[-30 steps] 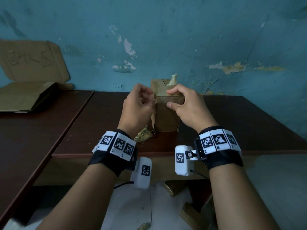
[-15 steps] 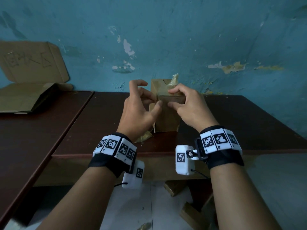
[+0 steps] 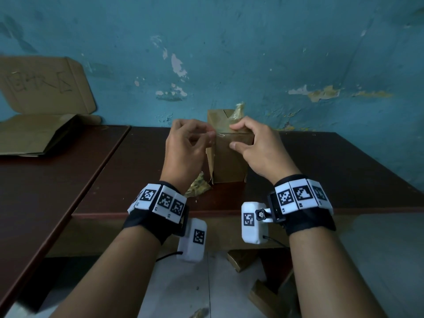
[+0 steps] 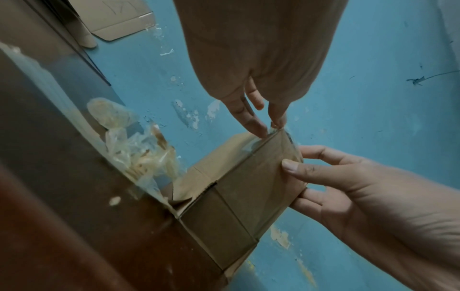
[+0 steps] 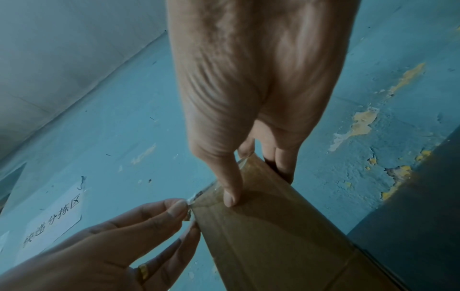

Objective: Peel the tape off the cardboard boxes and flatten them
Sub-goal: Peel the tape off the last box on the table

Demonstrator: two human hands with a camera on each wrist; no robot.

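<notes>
Small cardboard box point(image 3: 231, 161) upright on dark surface point(image 3: 321, 171) near wall, right hand point(image 3: 259, 150) gripping its top, thumb on near face, left hand point(image 3: 183, 148) fingers point(image 5: 178, 206) pinching tape end point(image 5: 190, 204) at top-left corner, crumpled tape point(image 3: 198, 188) beside base.

A white paper sign point(image 5: 53, 219) on the blue wall point(image 5: 124, 122) reads 快递分拣区. Handwritten characters on the flattened cardboard sheet point(image 3: 41, 86) are not clearly legible.

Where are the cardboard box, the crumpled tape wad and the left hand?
cardboard box point(image 3: 231, 161): head view, bare front face.
crumpled tape wad point(image 3: 197, 189): head view, middle of the wad on the table.
left hand point(image 3: 183, 152): head view, back of the hand.
</notes>
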